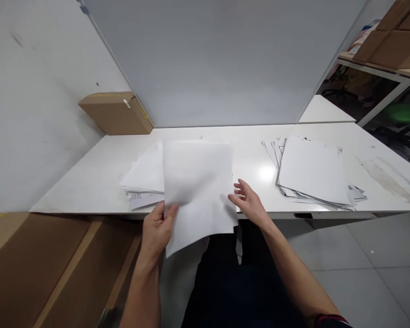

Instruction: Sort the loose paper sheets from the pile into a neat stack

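Observation:
My left hand (159, 228) grips the lower left edge of some white paper sheets (198, 182), thumb on top. The sheets hang partly over the table's front edge, and a second corner shows at their lower right. My right hand (248, 200) is just off the sheets' right edge, fingers apart, holding nothing. Behind the held sheets, to the left, lies a loose paper stack (145, 173), partly covered by them. A second, uneven paper stack (312, 171) lies on the right, its top sheet blank and some printed edges poking out.
The white table (89, 173) meets a grey-white upright panel (218, 64) at the back. A cardboard box (119, 114) leans at the back left. Larger cardboard boxes (37, 269) stand below on the left. A shelf with a carton (392, 41) and a green chair (405, 113) are at the right.

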Demonstrator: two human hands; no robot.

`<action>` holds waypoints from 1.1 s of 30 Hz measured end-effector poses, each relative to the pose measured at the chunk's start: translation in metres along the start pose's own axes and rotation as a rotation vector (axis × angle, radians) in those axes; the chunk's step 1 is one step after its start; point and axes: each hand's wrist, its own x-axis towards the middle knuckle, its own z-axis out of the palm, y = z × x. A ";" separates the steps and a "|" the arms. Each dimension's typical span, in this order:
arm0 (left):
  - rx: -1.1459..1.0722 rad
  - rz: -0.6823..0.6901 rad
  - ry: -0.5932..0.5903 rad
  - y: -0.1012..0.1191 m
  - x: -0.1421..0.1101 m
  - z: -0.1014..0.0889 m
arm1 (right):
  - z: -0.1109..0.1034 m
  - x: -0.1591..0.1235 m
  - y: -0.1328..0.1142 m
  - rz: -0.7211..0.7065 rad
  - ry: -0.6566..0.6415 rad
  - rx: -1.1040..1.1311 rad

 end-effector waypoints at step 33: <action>-0.596 0.413 0.188 0.068 0.046 0.051 | -0.044 0.035 -0.042 -0.385 0.071 0.279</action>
